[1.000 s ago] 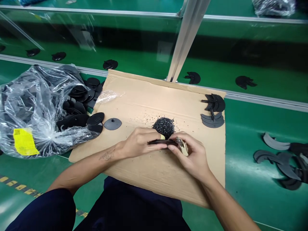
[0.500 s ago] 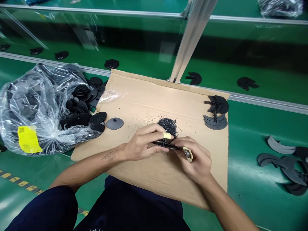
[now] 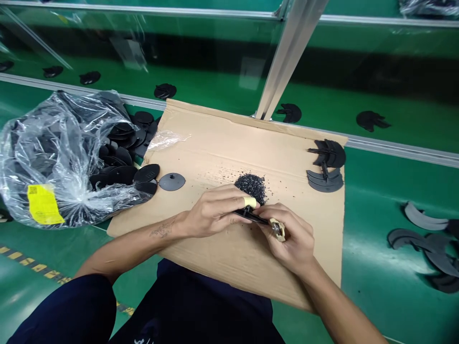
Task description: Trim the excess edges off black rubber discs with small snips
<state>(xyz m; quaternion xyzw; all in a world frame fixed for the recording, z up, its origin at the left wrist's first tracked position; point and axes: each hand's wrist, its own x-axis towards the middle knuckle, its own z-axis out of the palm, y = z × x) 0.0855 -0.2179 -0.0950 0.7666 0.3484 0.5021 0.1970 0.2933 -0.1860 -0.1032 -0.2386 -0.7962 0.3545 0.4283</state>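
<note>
Head view: two bare hands close together, fingers nearly meeting, above a cardboard sheet [image 3: 233,260] on a green bench [image 3: 366,263].
Left hand [image 3: 218,211]: fingers and thumb pinched on one end of a thin black part [image 3: 247,214]; yellow wrap [image 3: 250,202] on a finger.
Right hand [image 3: 292,234]: fingers curled around a small metal item with pale wrapping [image 3: 277,230]; fingertips at the part's other end, exact contact hidden.
Black part: between the hands, held up, tilted slightly down toward the right hand.
Shavings pile [image 3: 250,186]: dark, just beyond the fingertips.
Oval disc [image 3: 172,181]: grey, left of the left hand.
Clear bag [image 3: 53,143]: farther left, black discs [image 3: 120,173] at its mouth.
Curved parts [image 3: 325,179]: beyond the right hand, to its right.
</note>
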